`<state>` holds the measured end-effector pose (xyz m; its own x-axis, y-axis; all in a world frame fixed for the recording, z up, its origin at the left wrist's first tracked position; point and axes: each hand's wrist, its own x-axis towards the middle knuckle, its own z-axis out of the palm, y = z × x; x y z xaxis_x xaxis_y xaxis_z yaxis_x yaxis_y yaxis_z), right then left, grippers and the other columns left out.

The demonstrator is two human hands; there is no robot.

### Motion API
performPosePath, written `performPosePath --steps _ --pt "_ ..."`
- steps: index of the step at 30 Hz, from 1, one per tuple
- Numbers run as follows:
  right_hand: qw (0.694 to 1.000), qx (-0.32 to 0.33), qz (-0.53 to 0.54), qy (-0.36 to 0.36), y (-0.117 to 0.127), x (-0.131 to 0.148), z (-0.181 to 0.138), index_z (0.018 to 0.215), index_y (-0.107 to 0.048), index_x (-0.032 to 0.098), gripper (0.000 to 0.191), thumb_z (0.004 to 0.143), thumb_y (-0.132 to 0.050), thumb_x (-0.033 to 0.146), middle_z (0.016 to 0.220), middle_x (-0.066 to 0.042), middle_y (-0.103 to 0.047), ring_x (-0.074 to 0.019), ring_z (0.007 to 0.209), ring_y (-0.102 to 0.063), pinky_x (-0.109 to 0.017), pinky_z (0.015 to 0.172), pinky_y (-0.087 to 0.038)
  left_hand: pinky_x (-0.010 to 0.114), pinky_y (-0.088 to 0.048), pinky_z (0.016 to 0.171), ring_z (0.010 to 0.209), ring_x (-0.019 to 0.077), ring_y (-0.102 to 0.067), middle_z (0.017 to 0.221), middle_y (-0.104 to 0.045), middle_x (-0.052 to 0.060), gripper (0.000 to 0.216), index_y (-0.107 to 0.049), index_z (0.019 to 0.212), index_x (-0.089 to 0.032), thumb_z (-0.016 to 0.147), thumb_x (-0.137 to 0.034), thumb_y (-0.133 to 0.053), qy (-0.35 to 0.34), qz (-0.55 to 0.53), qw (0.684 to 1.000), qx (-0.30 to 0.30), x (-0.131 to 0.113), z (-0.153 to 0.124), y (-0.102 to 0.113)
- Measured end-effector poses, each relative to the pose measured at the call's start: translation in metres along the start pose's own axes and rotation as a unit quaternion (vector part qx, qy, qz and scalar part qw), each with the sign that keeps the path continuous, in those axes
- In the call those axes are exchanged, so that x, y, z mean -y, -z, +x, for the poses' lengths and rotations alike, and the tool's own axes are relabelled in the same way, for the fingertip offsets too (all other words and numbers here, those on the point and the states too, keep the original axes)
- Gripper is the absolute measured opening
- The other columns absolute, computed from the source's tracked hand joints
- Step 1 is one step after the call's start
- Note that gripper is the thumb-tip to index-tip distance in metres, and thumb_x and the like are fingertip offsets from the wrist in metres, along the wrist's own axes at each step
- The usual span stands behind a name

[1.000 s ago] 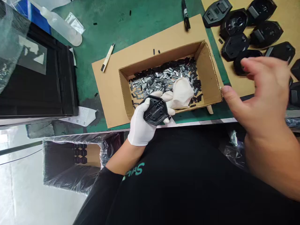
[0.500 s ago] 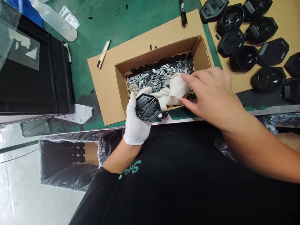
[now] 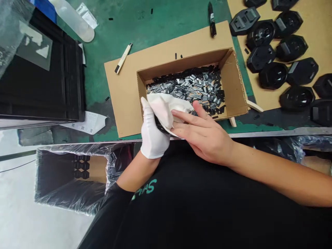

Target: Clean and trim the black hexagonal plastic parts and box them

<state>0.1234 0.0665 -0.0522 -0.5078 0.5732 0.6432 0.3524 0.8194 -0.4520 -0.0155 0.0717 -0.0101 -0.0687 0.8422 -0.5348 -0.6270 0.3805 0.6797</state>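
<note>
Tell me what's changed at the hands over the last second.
The bare right hand has moved left from beside the box, and its fingers now lie on the white fabric. That fabric has shifted left and now covers most of the black part. The gloved left hand still holds the part. The open box and marker stayed put.

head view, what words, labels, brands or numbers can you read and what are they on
"S": green letter on the black shirt; letters beside it unclear.
White sheet: print too small to read.
Black marker: label too small to read.
Cream cutter: marking too small to read.
</note>
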Motion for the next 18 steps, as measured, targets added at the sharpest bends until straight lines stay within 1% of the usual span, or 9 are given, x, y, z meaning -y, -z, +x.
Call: performPosePath --steps 2,4,5,7,10,12,15,16,18 --pt "0.999 0.0 0.0 -0.034 0.0 0.001 -0.003 0.148 -0.064 0.025 0.05 0.107 -0.044 0.003 0.143 -0.005 -0.078 -0.023 0.151 -0.062 -0.059 0.142 -0.032 0.041 -0.055 0.124 0.152 0.0226 -0.06 0.138 -0.078 0.008 0.052 -0.075 0.127 -0.025 0.114 -0.058 -0.036 -0.008 -0.03 0.999 0.019 0.003 0.0 0.0" --pt "0.998 0.005 0.003 -0.061 0.002 0.004 -0.002 0.16 -0.054 0.027 0.06 0.106 -0.043 0.003 0.146 -0.005 -0.076 -0.0233 0.153 -0.06 -0.062 0.143 -0.029 0.038 -0.048 0.13 0.16 0.0201 -0.051 0.149 -0.072 0.004 0.05 -0.073 0.133 -0.027 0.115 -0.054 -0.036 -0.016 -0.026 0.999 0.015 0.004 0.003 0.0" --pt "0.998 0.008 0.007 -0.068 0.002 0.006 0.0 0.165 -0.048 0.028 0.064 0.107 -0.043 0.004 0.148 -0.005 -0.075 -0.0232 0.153 -0.06 -0.063 0.143 -0.029 0.039 -0.048 0.131 0.16 0.0213 -0.05 0.15 -0.072 0.003 0.05 -0.073 0.132 -0.027 0.115 -0.054 -0.035 -0.023 -0.018 1.0 0.005 0.004 0.004 0.0" --pt "0.997 0.013 0.002 -0.071 0.002 0.008 0.002 0.173 -0.035 0.029 0.07 0.108 -0.042 0.004 0.153 -0.007 -0.071 -0.0222 0.152 -0.061 -0.062 0.143 -0.03 0.042 -0.051 0.128 0.155 0.0255 -0.057 0.144 -0.075 0.004 0.048 -0.074 0.122 -0.026 0.114 -0.055 -0.036 -0.055 -0.004 0.998 -0.022 0.003 0.008 0.002" --pt "0.998 0.016 -0.022 -0.058 0.001 0.009 0.006 0.178 -0.02 0.025 0.075 0.109 -0.04 0.004 0.159 -0.01 -0.066 -0.0212 0.155 -0.058 -0.059 0.144 -0.025 0.037 -0.052 0.127 0.148 0.0221 -0.063 0.131 -0.081 0.004 0.044 -0.073 0.114 -0.027 0.115 -0.047 -0.035 -0.084 0.001 0.996 -0.02 0.002 0.012 0.005" --pt "0.998 0.03 -0.023 -0.057 0.0 0.008 0.006 0.179 -0.017 0.026 0.075 0.11 -0.039 0.006 0.161 -0.01 -0.065 -0.0216 0.157 -0.055 -0.058 0.145 -0.021 0.034 -0.052 0.125 0.148 0.0218 -0.064 0.128 -0.081 0.005 0.048 -0.074 0.114 -0.026 0.115 -0.05 -0.033 -0.07 0.009 0.997 0.005 0.001 0.015 0.007" --pt "0.997 0.041 -0.005 -0.063 -0.002 0.008 0.006 0.179 -0.016 0.026 0.078 0.109 -0.04 0.004 0.158 -0.008 -0.068 -0.0199 0.154 -0.058 -0.054 0.145 -0.019 0.039 -0.055 0.122 0.146 0.0281 -0.065 0.124 -0.082 0.007 0.05 -0.075 0.113 -0.027 0.111 -0.062 -0.04 -0.078 0.031 0.996 0.002 -0.002 0.016 0.007" --pt "0.998 0.035 -0.002 -0.059 -0.002 0.007 0.007 0.179 -0.015 0.025 0.079 0.108 -0.041 0.003 0.158 -0.009 -0.068 -0.0201 0.154 -0.058 -0.053 0.145 -0.02 0.039 -0.055 0.122 0.146 0.0278 -0.066 0.122 -0.083 0.006 0.049 -0.076 0.113 -0.027 0.112 -0.062 -0.042 -0.093 0.031 0.995 0.003 -0.004 0.015 0.005" --pt "0.998 0.02 0.01 -0.051 0.001 0.003 0.013 0.179 -0.018 0.022 0.079 0.107 -0.042 0.004 0.161 -0.013 -0.064 -0.0235 0.155 -0.057 -0.055 0.145 -0.021 0.035 -0.053 0.123 0.145 0.0226 -0.066 0.122 -0.083 0.003 0.048 -0.077 0.118 -0.026 0.116 -0.052 -0.038 -0.118 0.019 0.992 0.024 -0.007 0.012 0.001"
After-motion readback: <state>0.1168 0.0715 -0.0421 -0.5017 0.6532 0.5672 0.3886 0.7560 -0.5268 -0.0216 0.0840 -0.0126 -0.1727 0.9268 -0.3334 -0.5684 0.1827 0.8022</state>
